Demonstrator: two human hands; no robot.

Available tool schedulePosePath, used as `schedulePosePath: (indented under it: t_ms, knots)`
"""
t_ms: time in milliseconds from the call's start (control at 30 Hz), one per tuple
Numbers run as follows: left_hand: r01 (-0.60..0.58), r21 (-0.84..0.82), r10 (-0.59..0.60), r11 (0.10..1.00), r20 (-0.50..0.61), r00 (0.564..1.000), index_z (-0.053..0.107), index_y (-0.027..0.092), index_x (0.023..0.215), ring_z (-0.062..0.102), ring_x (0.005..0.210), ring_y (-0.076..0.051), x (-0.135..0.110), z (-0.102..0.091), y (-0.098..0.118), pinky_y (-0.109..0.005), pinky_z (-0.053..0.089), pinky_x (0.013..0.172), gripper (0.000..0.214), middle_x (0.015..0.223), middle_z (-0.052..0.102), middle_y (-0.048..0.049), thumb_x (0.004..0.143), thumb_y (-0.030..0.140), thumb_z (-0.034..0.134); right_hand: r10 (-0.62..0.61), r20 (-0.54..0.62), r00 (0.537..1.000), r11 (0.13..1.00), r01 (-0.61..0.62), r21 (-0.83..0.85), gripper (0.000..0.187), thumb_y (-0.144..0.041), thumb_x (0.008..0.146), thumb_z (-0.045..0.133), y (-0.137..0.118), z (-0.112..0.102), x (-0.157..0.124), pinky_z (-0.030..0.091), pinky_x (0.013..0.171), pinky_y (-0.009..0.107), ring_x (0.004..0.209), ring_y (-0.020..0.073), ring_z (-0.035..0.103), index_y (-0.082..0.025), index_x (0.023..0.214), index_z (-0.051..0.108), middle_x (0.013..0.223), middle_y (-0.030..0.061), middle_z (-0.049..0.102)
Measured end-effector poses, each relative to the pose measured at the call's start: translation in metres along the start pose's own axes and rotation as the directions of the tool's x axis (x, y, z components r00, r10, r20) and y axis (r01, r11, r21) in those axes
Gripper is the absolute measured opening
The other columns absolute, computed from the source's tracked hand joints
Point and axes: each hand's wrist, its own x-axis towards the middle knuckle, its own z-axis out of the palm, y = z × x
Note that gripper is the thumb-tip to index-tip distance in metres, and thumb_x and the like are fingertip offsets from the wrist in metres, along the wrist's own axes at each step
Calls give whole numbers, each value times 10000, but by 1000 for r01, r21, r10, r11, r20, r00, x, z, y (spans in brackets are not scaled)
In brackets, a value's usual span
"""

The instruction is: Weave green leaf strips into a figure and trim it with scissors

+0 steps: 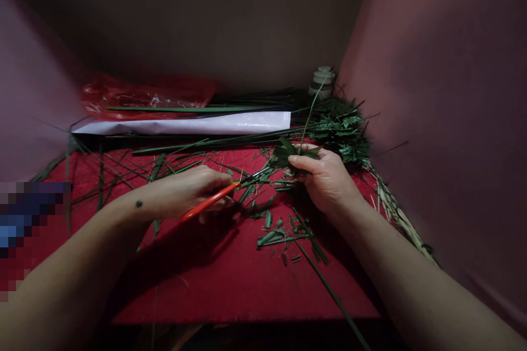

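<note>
My left hand (206,189) is closed around a pair of scissors with orange handles (212,200). Their metal blades point right, toward a folded green leaf piece (284,154). That leaf piece, with several pointed tips and a long thin stem rising from it, is pinched between the thumb and fingers of my right hand (323,173). Whether the blades touch the leaf I cannot tell. Under both hands, cut green leaf scraps (269,236) lie scattered over the red tabletop (214,290).
Long green leaf strips (173,148) lie across the back, beside a white flat wrapper (214,125) and a red plastic bag (148,96). Back right are a heap of woven green leaf pieces (343,129) and a pale jar-like object (321,83). Pinkish walls (444,93) close both sides.
</note>
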Motion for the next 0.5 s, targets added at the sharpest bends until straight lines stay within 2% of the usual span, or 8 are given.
schedulePosePath:
  t_ms: [200,333,500]
  knots:
    - [31,-89,-27,996,44,999,525,172,684,559,483,-102,-1,2,-2,-173,393,428,276,570,574,12,812,407,458,28,-12,1000,998,-27,62,238,-124,553,682,0,2,0,447,528,249,558,104,536,-163,752,558,669,-17,572]
    - [31,-73,-26,997,74,997,499,177,680,569,478,-104,1,2,-3,-175,405,429,277,564,567,17,809,419,462,95,-42,995,989,-89,115,209,-105,539,683,1,3,-1,479,551,271,560,109,542,-145,692,547,668,-5,566]
    - [27,20,-28,999,19,999,496,170,689,531,452,-87,4,4,-5,-171,360,405,300,563,549,19,821,434,440,122,-92,988,981,-106,161,184,-73,518,672,0,7,-3,501,544,277,539,119,545,-129,616,527,600,-8,560]
